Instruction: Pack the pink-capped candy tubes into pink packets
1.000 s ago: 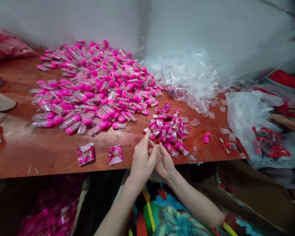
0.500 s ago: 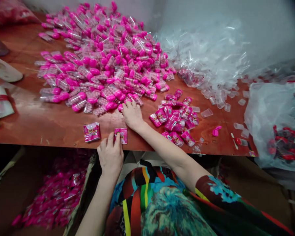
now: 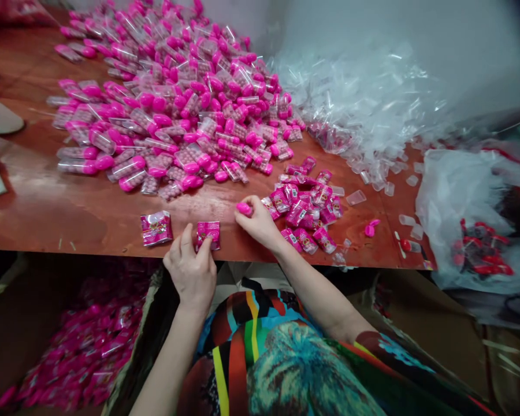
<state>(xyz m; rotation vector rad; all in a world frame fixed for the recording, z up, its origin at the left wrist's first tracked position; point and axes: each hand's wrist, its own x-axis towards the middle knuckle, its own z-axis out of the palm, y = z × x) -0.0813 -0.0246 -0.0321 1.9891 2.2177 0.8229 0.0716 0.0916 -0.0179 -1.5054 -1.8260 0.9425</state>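
In my right hand [image 3: 262, 225] is a small candy bottle [image 3: 243, 208], its pink cap sticking out between thumb and fingers. The rest of the bottle is hidden by the hand, which is raised just left of a small heap of pink-wrapped bottles [image 3: 298, 214]. My left hand [image 3: 193, 271] rests at the table's front edge, thumb and fingers apart. Its thumb touches a small pink printed wrapper [image 3: 208, 234] lying flat. Left of that hand lies a stack of similar pink wrappers [image 3: 156, 227].
A large pile of pink-capped bottles with pink beads [image 3: 177, 110] covers the back of the brown table [image 3: 30, 214]. Clear plastic cups [image 3: 364, 115] are heaped at back right. A plastic bag with red-and-clear pieces [image 3: 481, 248] stands right. Below left, a box holds pink packs [image 3: 86, 352].
My right hand has drawn back from the big pile, toward me and to the right, with a bottle in it. My left hand's fingers have spread beside the wrapper. The view has shifted slightly.
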